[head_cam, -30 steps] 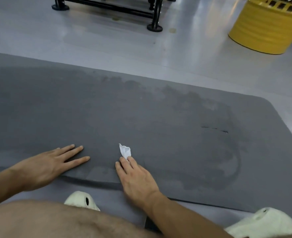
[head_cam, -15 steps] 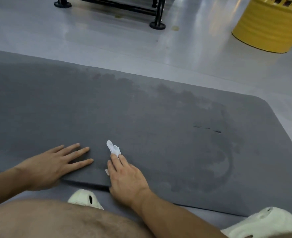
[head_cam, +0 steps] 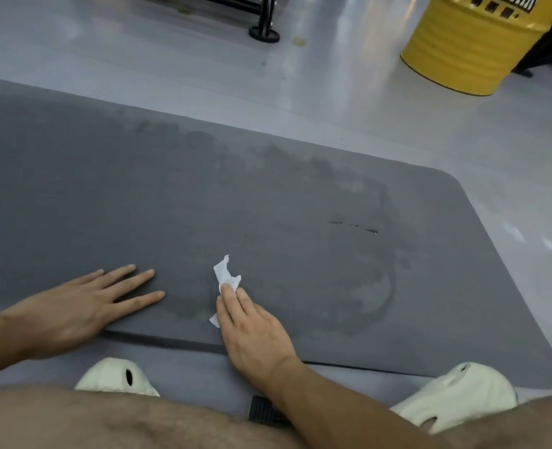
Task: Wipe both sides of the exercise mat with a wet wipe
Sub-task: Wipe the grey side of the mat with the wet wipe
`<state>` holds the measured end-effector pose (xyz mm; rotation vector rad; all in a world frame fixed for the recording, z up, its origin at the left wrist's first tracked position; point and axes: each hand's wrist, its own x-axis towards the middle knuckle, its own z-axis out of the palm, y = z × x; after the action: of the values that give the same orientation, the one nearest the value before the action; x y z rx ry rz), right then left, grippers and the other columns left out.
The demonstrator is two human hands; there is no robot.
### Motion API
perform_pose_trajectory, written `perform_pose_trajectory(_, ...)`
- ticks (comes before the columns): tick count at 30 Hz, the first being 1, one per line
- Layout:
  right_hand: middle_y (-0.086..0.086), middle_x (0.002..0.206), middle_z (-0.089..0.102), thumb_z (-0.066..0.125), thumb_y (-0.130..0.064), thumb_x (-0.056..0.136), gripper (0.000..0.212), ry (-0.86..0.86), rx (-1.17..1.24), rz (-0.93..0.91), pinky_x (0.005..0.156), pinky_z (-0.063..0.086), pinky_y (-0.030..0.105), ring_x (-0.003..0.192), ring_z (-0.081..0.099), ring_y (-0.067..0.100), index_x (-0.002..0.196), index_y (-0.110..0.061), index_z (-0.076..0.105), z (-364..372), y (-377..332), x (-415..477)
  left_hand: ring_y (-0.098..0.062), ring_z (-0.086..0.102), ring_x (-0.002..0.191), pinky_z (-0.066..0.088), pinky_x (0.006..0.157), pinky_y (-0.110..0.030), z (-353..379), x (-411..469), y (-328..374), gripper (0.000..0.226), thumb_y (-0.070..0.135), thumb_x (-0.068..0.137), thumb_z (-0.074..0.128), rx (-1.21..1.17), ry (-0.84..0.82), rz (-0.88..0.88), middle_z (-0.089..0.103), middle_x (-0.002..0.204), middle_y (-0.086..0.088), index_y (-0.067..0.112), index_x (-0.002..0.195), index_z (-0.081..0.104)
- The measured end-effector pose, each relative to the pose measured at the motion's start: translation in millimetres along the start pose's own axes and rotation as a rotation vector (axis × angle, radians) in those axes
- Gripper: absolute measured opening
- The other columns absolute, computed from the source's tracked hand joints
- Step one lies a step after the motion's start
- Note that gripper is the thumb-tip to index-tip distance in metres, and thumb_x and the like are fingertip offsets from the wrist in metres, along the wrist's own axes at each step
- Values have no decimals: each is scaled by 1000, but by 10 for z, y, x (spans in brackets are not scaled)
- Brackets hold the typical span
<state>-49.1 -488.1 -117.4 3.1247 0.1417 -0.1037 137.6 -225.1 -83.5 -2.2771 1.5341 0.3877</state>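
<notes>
Both flat, fingers straight: right hand (head_cam: 255, 332) presses the wet wipe (head_cam: 226, 275) on the exercise mat (head_cam: 203, 205) near its 6 o'clock edge; left hand (head_cam: 73, 312) braces at the wipe's 9 o'clock. Mat runs 9-to-3.

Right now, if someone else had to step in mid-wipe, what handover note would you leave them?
Left hand: flat on the mat by its near edge, fingers straight.
Right hand: straight fingers press the wet wipe onto the mat near the same edge.
Done: damp patches darken much of the upper face, out toward the rounded right end.
Left: finish this face. The underside is hidden, so I cannot tell whether it has been wiped.
</notes>
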Motion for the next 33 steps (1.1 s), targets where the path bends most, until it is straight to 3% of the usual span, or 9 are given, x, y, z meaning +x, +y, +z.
perform_pose_trajectory(3, 19, 153, 43, 24, -15, 98, 54, -10, -33, -15, 101, 52, 33, 137, 47, 32, 143, -1, 50, 39, 9, 88, -23, -30, 151, -3, 126, -35, -212, 57, 67, 96, 13, 96, 31, 4, -152, 0, -47, 156, 8, 51, 138, -46)
perform_pose_trajectory(9, 20, 161, 31, 25, -18, 99, 57, -58, -3, -54, 111, 44, 37, 147, 34, 33, 150, 2, 39, -130, 143, 55, -20, -23, 155, 4, 128, -37, -628, 420, 447, 92, 31, 97, 40, 4, -199, 161, -38, 162, 7, 45, 144, -38)
perform_pose_trajectory(12, 18, 165, 16, 53, -38, 95, 75, -232, 64, -118, 122, 29, 40, 151, 20, 30, 154, 1, 27, -400, 442, -92, -23, -19, 156, 9, 128, -41, -800, 630, 638, 91, 38, 99, 43, 40, -219, 231, -34, 164, 5, 39, 152, -31)
perform_pose_trajectory(14, 12, 166, 16, 53, -57, 94, 85, -313, 116, -133, 121, 30, 41, 151, 19, 26, 155, -2, 29, -576, 677, -193, -26, -17, 156, 11, 127, -45, -892, 782, 793, 91, 45, 98, 45, 55, -222, 249, -31, 165, 3, 35, 157, -24)
perform_pose_trajectory(16, 9, 168, 15, 43, -69, 95, 89, -353, 114, -123, 123, 25, 41, 154, 16, 22, 155, -5, 30, -685, 918, -269, -29, -18, 156, 8, 126, -51, -964, 962, 993, 93, 56, 96, 45, 63, -224, 276, -29, 166, 1, 32, 159, -20)
perform_pose_trajectory(20, 5, 170, 5, 32, -67, 100, 86, -329, 63, 58, 125, 20, 38, 155, 9, 19, 160, -7, 18, -735, 1398, -330, -32, -27, 152, -7, 124, -57, -965, 1244, 1228, 107, 93, 81, 24, 33, -166, 284, -31, 165, -3, 33, 159, -19)
perform_pose_trajectory(25, 2, 170, -4, 29, -68, 99, 86, -324, 50, 173, 125, 21, 39, 156, -2, 17, 162, -13, 8, -603, 1870, -377, -24, -42, 146, -21, 120, -54, -856, 1337, 1100, 103, 100, 74, 13, 12, -99, 304, -42, 159, 6, 47, 155, -23)
perform_pose_trajectory(29, 8, 168, -19, 20, -76, 95, 79, -328, 88, 234, 127, 5, 40, 156, -11, 24, 161, -37, 4, -435, 2010, -351, -19, -35, 150, -19, 121, -48, -784, 1575, 1060, 75, 89, 87, 5, -201, 76, 94, -36, 161, 17, 59, 148, -23)
perform_pose_trajectory(33, 5, 167, -23, 10, -83, 90, 90, -255, 151, 334, 126, -7, 41, 154, -21, 21, 161, -31, -8, -185, 1965, -288, -19, -19, 156, -7, 126, -48, -779, 1987, 1181, 85, 85, 82, -1, -431, 223, -314, -17, 169, 12, 49, 159, -5)
